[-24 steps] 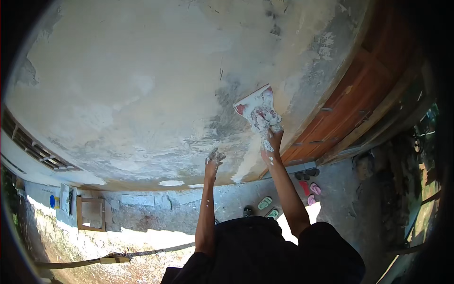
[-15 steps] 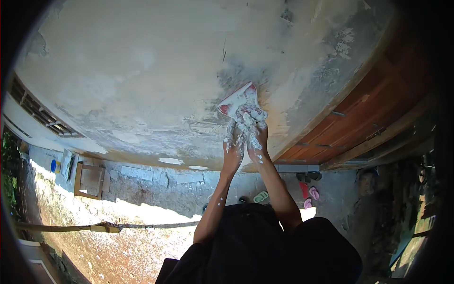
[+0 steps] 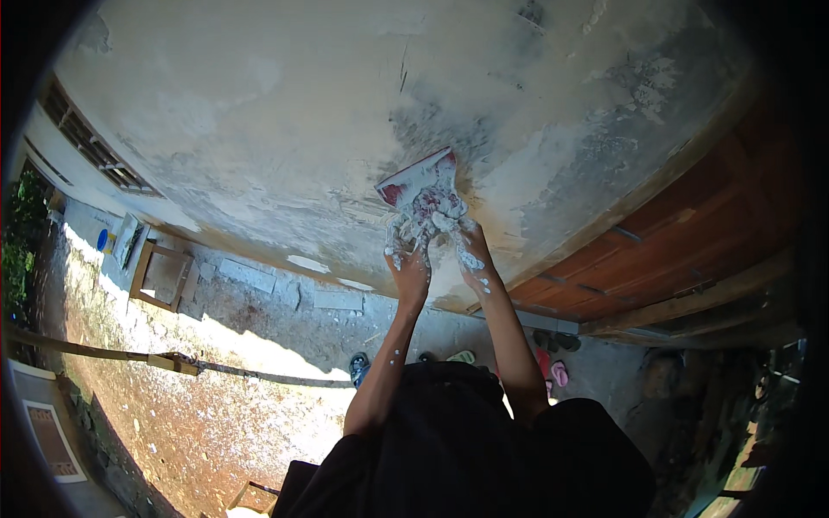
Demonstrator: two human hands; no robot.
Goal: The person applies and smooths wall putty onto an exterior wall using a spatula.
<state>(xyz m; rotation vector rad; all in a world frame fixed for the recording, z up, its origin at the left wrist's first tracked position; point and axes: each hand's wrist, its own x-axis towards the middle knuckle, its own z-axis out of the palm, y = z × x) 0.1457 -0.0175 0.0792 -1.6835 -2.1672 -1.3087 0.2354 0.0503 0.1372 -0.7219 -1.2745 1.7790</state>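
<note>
A wide red putty spreader [image 3: 418,180], smeared with white putty, stands close to the plastered wall [image 3: 285,164], its broad edge slanting up to the right. Thick putty [image 3: 439,204] lumps around its grip and hides much of it. My left hand [image 3: 408,249], coated in putty, is curled at the lower left of the grip. On the other side my right hand [image 3: 466,242] closes around the grip, fingers also caked white. Exactly where each finger lies is covered by putty. Dark, rough patches mark the wall just above the spreader.
To the right is a brown wooden door [image 3: 622,259]. Sandals [image 3: 560,373] and blue footwear [image 3: 359,369] lie on the floor by the wall. A wooden frame [image 3: 161,274] and a blue bucket [image 3: 105,241] stand at left; a wooden pole [image 3: 104,351] crosses the yard.
My hands and the spreader have shifted slightly left in the picture. My wrists are a little farther apart. The view has tilted, bringing more of the yard at left into sight.
</note>
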